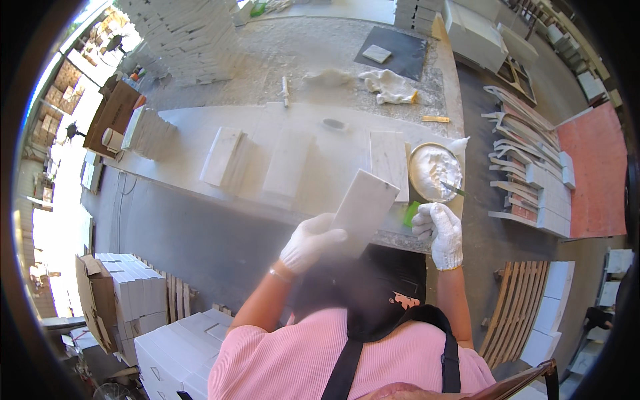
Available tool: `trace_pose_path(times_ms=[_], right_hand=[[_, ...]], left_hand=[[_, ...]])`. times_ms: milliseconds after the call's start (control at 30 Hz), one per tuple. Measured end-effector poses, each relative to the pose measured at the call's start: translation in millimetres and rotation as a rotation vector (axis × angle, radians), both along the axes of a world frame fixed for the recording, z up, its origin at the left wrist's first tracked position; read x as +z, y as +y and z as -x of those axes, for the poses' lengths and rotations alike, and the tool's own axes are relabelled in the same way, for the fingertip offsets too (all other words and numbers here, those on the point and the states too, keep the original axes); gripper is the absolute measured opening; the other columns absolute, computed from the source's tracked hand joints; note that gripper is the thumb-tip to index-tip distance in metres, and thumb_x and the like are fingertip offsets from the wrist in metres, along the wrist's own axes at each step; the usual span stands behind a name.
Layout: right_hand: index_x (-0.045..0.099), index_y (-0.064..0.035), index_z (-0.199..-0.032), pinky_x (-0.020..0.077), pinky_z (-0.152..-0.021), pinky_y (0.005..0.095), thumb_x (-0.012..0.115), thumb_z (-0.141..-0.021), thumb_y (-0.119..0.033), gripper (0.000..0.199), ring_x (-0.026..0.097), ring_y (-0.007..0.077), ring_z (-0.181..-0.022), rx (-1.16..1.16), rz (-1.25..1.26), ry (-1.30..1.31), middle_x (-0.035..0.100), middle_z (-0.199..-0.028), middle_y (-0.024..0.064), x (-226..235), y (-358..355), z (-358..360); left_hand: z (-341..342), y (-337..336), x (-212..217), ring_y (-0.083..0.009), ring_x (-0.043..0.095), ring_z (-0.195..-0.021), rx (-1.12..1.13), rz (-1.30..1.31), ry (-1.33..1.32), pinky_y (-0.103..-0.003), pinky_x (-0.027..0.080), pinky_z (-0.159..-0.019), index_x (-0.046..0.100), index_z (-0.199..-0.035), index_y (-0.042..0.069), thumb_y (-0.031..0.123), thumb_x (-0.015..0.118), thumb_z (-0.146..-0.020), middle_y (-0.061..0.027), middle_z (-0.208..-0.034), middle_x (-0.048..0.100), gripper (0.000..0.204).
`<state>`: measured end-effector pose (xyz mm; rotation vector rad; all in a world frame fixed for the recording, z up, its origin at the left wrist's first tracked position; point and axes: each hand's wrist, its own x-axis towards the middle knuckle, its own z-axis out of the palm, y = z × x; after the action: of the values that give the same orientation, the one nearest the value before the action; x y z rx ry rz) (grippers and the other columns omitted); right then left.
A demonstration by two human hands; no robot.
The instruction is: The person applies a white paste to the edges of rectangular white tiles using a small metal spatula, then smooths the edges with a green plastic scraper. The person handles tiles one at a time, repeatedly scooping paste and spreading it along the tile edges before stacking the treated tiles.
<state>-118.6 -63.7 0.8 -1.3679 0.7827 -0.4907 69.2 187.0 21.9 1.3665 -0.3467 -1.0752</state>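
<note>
My left hand [312, 241], in a white knit glove, grips a pale marble tile [367, 208] by its lower left side, tilted above the table's front edge. A small dark mark shows near the tile's upper right corner. My right hand [440, 235], gloved too, is curled with fingers and thumb drawn together; whether something small is in them I cannot make out. Just beyond it stands a round bowl of white paste [430, 168], with a thin blade [455, 189] resting in it. A bright green piece [411, 214] lies between the tile and my right hand.
On the white table [187, 133] lie marble tile stacks [223, 157], another tile pair [388, 160], a crumpled glove [388, 87] and a dark sheet [400, 50]. Curved white pieces [513, 147] fill a rack at right. White boxes [180, 353] and a wooden pallet [513, 307] stand nearby.
</note>
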Motion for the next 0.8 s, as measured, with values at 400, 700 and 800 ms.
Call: trace_pose_path(times_ms=[400, 700, 800], right_hand=[[0.073, -0.0013, -0.114, 0.0511, -0.058, 0.0268, 0.059, -0.109, -0.038, 0.039, 0.069, 0.0163, -0.067, 0.017, -0.087, 0.039, 0.075, -0.087, 0.0098, -3, 5, 1], [0.071, -0.0004, -0.125, 0.0509, -0.058, 0.0246, 0.062, -0.108, -0.033, 0.038, 0.069, 0.0141, -0.068, 0.008, -0.088, 0.060, 0.075, -0.089, 0.0099, 0, 5, -4], [0.069, -0.0009, -0.130, 0.0510, -0.059, 0.0238, 0.062, -0.108, -0.030, 0.038, 0.070, 0.0135, -0.069, 0.009, -0.079, 0.070, 0.076, -0.091, 0.0095, 4, 6, -6]], left_hand=[[-78, 33, 6, -0.0137, 0.071, -0.079, 0.240, -0.151, -0.290, -0.025, 0.056, -0.066, 0.073, -0.116, 0.003, 0.043, 0.067, -0.102, -0.0046, -0.100, 0.074, 0.043], [-120, 28, 12, -0.0150, 0.073, -0.087, 0.277, -0.357, -0.576, -0.029, 0.057, -0.067, 0.070, -0.136, 0.003, 0.045, 0.069, -0.099, -0.0079, -0.106, 0.077, 0.056], [-123, 28, 26, -0.0182, 0.073, -0.091, 0.205, -0.666, -1.047, -0.031, 0.057, -0.076, 0.071, -0.135, 0.007, 0.045, 0.071, -0.097, -0.0104, -0.109, 0.077, 0.054]])
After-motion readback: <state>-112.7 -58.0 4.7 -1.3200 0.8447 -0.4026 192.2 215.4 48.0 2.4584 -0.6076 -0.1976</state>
